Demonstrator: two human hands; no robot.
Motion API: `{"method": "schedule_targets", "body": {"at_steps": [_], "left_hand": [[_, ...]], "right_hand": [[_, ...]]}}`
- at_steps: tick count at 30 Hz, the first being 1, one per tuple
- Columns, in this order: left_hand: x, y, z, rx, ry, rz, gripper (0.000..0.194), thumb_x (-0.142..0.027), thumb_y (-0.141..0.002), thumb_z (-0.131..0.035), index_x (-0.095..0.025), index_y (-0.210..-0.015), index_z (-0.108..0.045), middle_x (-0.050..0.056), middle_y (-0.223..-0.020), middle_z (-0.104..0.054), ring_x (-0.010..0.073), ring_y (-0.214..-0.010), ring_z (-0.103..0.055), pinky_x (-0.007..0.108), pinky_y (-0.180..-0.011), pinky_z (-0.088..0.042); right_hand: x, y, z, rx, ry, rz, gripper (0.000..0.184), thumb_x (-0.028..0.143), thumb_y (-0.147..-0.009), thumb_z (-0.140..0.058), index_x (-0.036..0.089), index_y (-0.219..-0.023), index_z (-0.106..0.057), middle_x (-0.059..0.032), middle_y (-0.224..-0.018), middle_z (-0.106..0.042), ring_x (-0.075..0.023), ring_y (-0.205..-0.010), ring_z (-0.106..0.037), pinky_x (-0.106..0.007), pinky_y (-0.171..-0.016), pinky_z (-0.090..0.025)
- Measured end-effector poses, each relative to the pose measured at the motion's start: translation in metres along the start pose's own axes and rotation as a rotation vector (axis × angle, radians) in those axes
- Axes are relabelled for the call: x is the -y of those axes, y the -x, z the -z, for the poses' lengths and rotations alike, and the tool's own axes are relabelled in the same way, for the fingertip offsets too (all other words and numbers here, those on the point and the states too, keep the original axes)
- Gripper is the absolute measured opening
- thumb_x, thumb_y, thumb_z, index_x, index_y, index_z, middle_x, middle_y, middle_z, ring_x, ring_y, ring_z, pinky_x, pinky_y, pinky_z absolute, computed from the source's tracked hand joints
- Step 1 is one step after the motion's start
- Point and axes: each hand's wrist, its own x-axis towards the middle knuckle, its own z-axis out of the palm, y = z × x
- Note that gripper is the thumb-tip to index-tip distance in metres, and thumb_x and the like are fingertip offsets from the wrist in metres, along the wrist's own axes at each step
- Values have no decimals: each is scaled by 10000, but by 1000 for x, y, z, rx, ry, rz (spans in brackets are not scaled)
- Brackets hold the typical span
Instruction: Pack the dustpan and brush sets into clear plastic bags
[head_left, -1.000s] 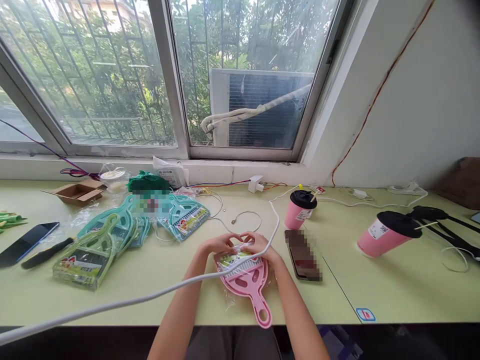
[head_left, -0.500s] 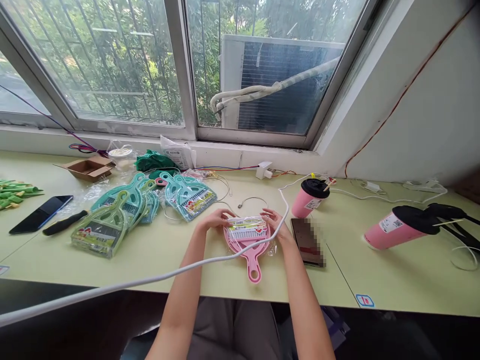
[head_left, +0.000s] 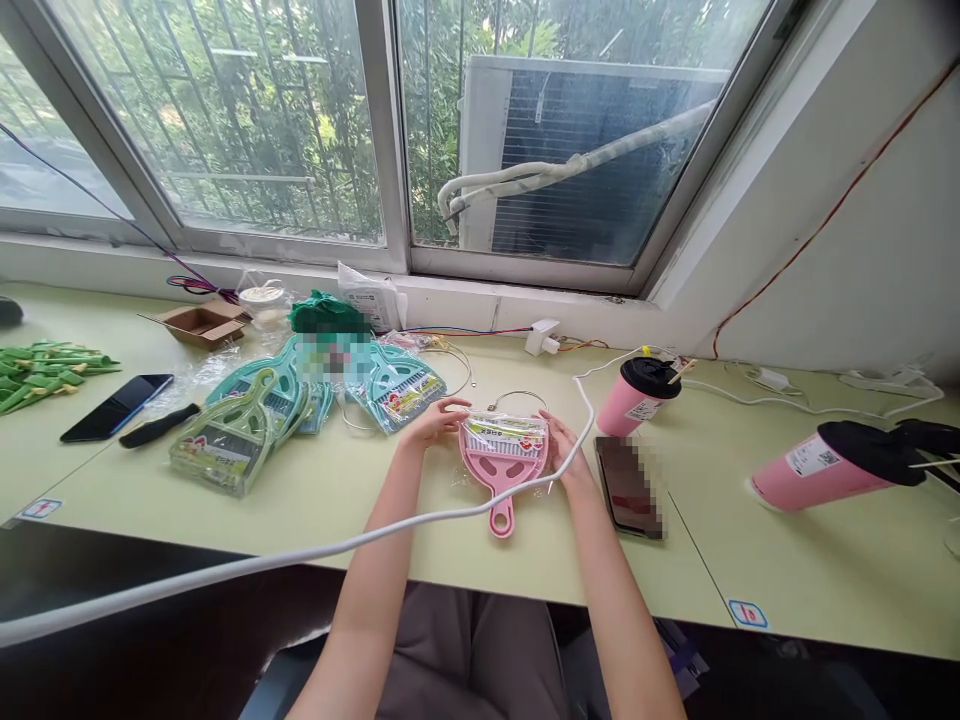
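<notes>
A pink mini dustpan and brush set [head_left: 504,468] in a clear plastic wrapper lies in front of me, its handle pointing toward my body. A printed label runs across the wide far end, over the brush bristles. My left hand [head_left: 435,424] grips the left corner of that far end, thumb and fingers at the edge. At the opposite corner my right hand [head_left: 562,446] holds the right edge, its fingers partly hidden by the wrapper and a cable. The white cable [head_left: 420,519] passes in front of the handle and my right wrist.
More wrapped sets, green [head_left: 225,440] and teal [head_left: 397,385], lie left, near a black-handled tool [head_left: 159,427] and a phone [head_left: 116,407]. Another phone [head_left: 628,490] and pink cups [head_left: 630,400] stand right. Behind are a carton [head_left: 199,325] and a white plug [head_left: 541,337].
The pink dustpan set has shifted slightly away from me, with both hands still at its far corners. My view has turned a little to the left.
</notes>
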Motion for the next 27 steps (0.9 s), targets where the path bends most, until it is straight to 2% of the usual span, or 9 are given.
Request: {"method": "schedule_targets", "body": {"at_steps": [3,6,10,13,16,19,24,27], "left_hand": [[7,-4,8,-61,107,-12,474,-320,-563,-854,-150,-977,-700,67,-885,-691,116,-683,-600,233,-640,-458],[9,-7,14,-194,205,-23,410,-260,-558,-852,-138,-918,-701,57,-819,-683,93,-635,-585,207,-603,-462],[7,-12,11,-404,403,-80,386,-168,-642,-794,-153,-1000,-650,-1,-742,-643,41,-562,-554,156,-587,-471],[7,-18,0,-553,550,-84,441,-81,-699,-734,-171,-1103,-578,-5,-779,-646,44,-590,-593,147,-617,-499],[12,-24,-18,-535,570,-55,594,16,-687,-695,-174,-1217,-507,13,-818,-664,72,-631,-633,176,-657,-526],[18,-29,-34,-481,528,-31,712,47,-643,-714,-181,-1274,-477,40,-890,-685,99,-673,-659,199,-683,-535],[15,-44,-60,-422,504,15,739,16,-661,-736,-172,-1313,-442,99,-1005,-691,139,-772,-687,209,-710,-539],[5,-57,-88,-455,479,24,801,25,-692,-710,-163,-1380,-346,159,-1158,-645,164,-850,-686,231,-725,-544]], "right_hand": [[-1,0,-2,-1,-33,-33,275,334,-781,-686,224,-1031,-666,-35,-966,-737,-152,-833,-701,-256,-708,-589],[0,2,-6,-2,-22,-99,214,342,-868,-586,237,-1049,-628,-41,-960,-729,-152,-816,-707,-268,-697,-597],[4,3,-17,-56,40,-170,221,362,-943,-459,223,-1059,-587,-60,-939,-726,-170,-742,-715,-330,-714,-604],[6,5,-23,10,101,-200,308,419,-961,-405,209,-1093,-587,-98,-1032,-719,-189,-766,-722,-362,-754,-596],[6,9,-27,127,183,-167,363,459,-962,-385,225,-1151,-588,-102,-1151,-692,-192,-813,-724,-350,-751,-587],[4,12,-28,183,257,-126,335,448,-945,-432,241,-1150,-598,-82,-1152,-694,-183,-830,-722,-314,-722,-580],[4,10,-31,167,270,-107,256,357,-919,-490,232,-1105,-615,-61,-1095,-709,-145,-754,-713,-253,-636,-563],[5,8,-31,163,248,-103,239,329,-893,-522,236,-1091,-616,-50,-1065,-715,-146,-743,-709,-255,-620,-563]]}}
